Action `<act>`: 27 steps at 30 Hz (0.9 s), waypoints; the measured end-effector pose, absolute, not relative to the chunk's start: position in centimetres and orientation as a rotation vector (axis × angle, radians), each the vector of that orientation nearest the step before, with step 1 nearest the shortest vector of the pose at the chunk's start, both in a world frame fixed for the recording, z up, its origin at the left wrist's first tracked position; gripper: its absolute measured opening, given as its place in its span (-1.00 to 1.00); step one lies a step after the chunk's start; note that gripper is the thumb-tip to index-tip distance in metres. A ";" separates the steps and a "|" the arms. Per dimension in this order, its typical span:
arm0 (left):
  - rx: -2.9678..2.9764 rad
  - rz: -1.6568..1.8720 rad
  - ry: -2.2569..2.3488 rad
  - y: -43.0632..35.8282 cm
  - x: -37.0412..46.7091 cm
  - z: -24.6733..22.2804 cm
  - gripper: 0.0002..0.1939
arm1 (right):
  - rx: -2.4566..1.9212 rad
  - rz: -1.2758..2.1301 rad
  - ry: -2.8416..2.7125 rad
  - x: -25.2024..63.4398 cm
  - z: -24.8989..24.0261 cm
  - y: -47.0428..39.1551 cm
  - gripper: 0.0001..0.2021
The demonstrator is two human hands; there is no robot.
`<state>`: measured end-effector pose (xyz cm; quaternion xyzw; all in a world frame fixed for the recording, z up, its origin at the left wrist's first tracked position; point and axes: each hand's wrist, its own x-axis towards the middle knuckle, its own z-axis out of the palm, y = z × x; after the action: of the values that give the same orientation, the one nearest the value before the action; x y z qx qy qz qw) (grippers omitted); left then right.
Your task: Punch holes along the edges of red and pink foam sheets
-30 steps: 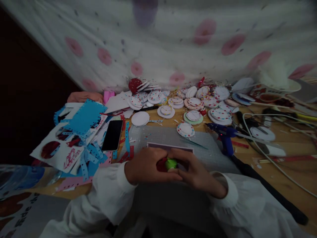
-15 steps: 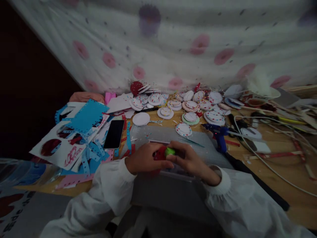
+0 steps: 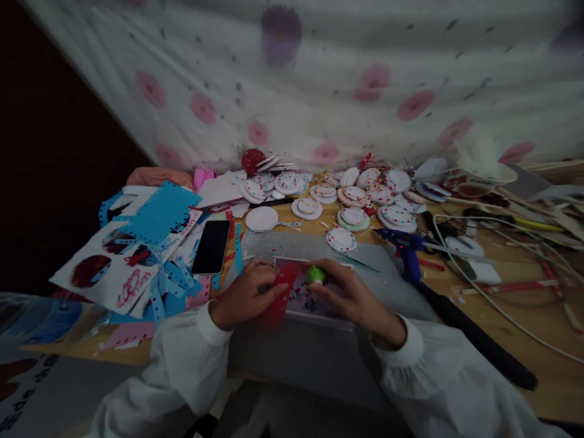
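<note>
Floral cloth (image 3: 337, 79) hung behind the desk (image 3: 556, 389). I saw the left grip (image 3: 244, 295) pinch a red strip (image 3: 277, 309) that slanted away, far end leaning right. Just right of it, over the tray (image 3: 319, 321), the right grip's (image 3: 353, 298) thumb and fingers curled round a green tool (image 3: 314, 274).

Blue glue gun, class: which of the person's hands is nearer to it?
Right. The right hand, holding a green object, is left of the blue glue gun and closer to the person; the left hand, holding a red strip, is farther left.
</note>
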<state>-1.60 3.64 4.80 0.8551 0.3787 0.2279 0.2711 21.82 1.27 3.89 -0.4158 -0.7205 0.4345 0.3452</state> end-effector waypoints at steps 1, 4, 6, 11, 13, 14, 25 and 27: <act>2.277 0.664 1.030 3.9 -1.6 5.0 -0.63 | -1.053 1.178 -1.862 21.7 3.9 1.6 -0.62; 2.118 0.856 1.007 4.9 -1.0 5.9 -0.64 | -0.981 1.342 -1.781 21.7 4.2 2.8 -0.61; 1.993 0.951 0.987 5.5 -0.4 6.5 -0.66 | -0.951 1.456 -1.733 22.1 4.7 3.7 -0.68; 1.919 1.021 0.885 7.1 1.3 6.7 -0.68 | -0.852 1.739 -1.800 23.5 7.6 5.8 -0.79; 1.977 1.101 0.789 7.4 1.8 6.1 -0.70 | -0.825 1.770 -1.922 24.0 8.7 6.2 -0.82; 2.010 1.144 0.754 7.5 1.9 5.6 -0.72 | -0.816 1.766 -2.012 24.2 9.0 6.3 -0.82; 2.129 1.181 0.768 6.5 1.2 3.4 -0.72 | -1.083 1.412 -2.158 23.4 7.0 6.6 -0.87; 2.096 1.185 0.752 6.5 1.3 3.4 -0.67 | -1.138 1.402 -2.091 23.0 6.9 6.7 -0.86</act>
<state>1.31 6.54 3.43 0.7915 0.2838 0.4474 0.3047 23.01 6.74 6.94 -0.4045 -0.7433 0.4984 0.1883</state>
